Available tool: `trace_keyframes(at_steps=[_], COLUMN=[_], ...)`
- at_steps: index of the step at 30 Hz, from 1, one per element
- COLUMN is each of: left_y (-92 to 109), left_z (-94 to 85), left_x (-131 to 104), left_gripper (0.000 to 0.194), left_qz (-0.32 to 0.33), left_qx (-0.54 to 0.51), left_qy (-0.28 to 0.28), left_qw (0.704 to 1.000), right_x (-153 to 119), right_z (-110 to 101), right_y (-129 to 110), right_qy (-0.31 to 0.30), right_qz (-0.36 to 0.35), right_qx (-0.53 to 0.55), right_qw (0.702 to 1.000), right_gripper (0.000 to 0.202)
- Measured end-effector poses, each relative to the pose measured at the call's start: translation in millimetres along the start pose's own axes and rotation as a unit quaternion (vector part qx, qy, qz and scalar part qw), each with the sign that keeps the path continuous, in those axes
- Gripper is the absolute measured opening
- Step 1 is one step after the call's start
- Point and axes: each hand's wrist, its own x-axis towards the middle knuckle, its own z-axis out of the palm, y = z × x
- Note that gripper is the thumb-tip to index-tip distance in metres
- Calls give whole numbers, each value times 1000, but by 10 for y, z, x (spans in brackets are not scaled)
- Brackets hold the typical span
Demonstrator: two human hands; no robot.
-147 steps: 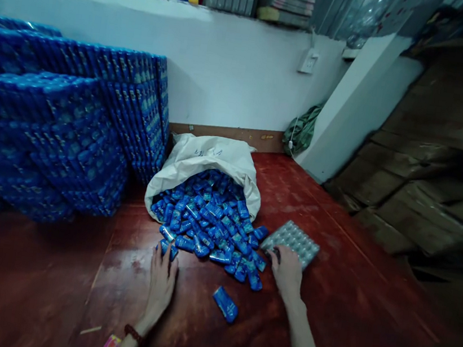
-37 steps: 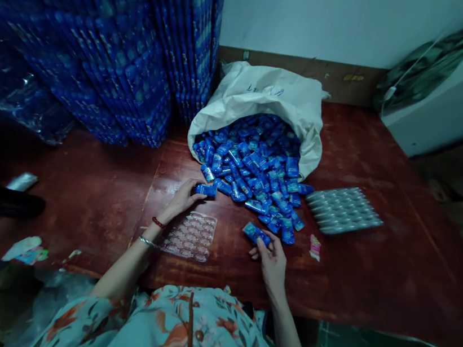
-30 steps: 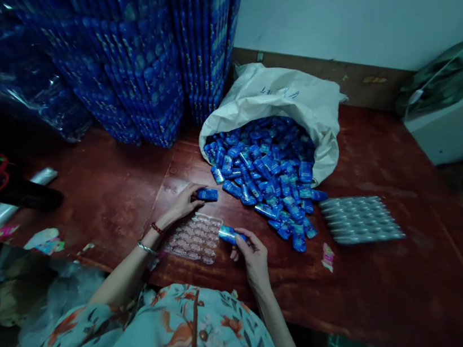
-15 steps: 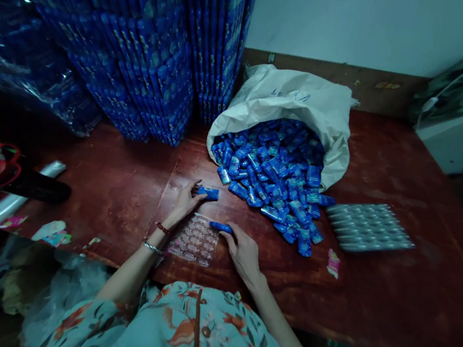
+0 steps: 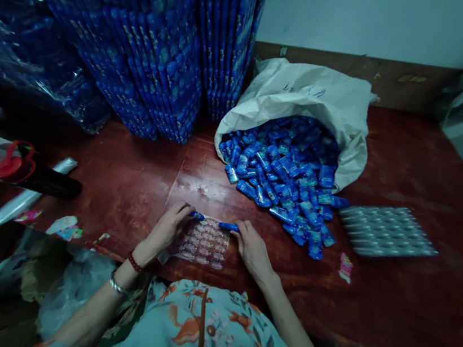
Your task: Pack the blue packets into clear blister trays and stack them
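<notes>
A clear plastic tray (image 5: 204, 242) with rows of moulded hollows lies on the table in front of me. At its upper left corner, my left hand (image 5: 171, 225) is closed on a small blue packet (image 5: 197, 215). My right hand (image 5: 249, 248) pinches another blue packet (image 5: 228, 226) over the tray's upper right corner. Beyond the hands, many similar packets (image 5: 285, 186) spill from the mouth of a white sack (image 5: 306, 86).
Tall stacks of blue packs (image 5: 155, 67) stand at the back left. A black bottle with a red lid (image 5: 53, 181) lies on a plastic roll (image 5: 16, 206) at the left. Stacked clear trays (image 5: 388, 232) sit right of the packets.
My left hand has drawn its packet down and left to the tray's upper edge. My right hand still holds its packet at the tray's right corner. The whole view has shifted slightly.
</notes>
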Motion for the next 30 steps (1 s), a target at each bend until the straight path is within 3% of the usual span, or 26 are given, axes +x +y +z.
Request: trace_keyframes(at_steps=[3, 7, 12, 16, 23, 30], left_y=[90, 172, 187, 152, 327, 443], left_z=[-16, -47, 19, 88, 158, 306], left_x=[5, 88, 166, 132, 233, 313], left_gripper=[33, 32, 30, 30, 24, 31], left_qz=[38, 54, 39, 39, 63, 92], left_qx=[87, 135, 108, 102, 204, 273], left_qy=[-74, -127, -112, -89, -149, -163], left_qw=[993, 981, 987, 990, 966, 944], right_x=[23, 80, 187, 246, 402, 498], right_z=[-65, -140, -74, -60, -317, -368], right_y=[-15, -109, -259, -301, -491, -533], right_qy=[-9, -8, -3, -48, -180, -208], right_qz=[-18, -27, -26, -15, -34, -35], right_qx=[-60, -118, -102, -129, -203, -207], right_qw=[998, 993, 994, 990, 962, 955], right_gripper=[19, 18, 18, 15, 25, 26])
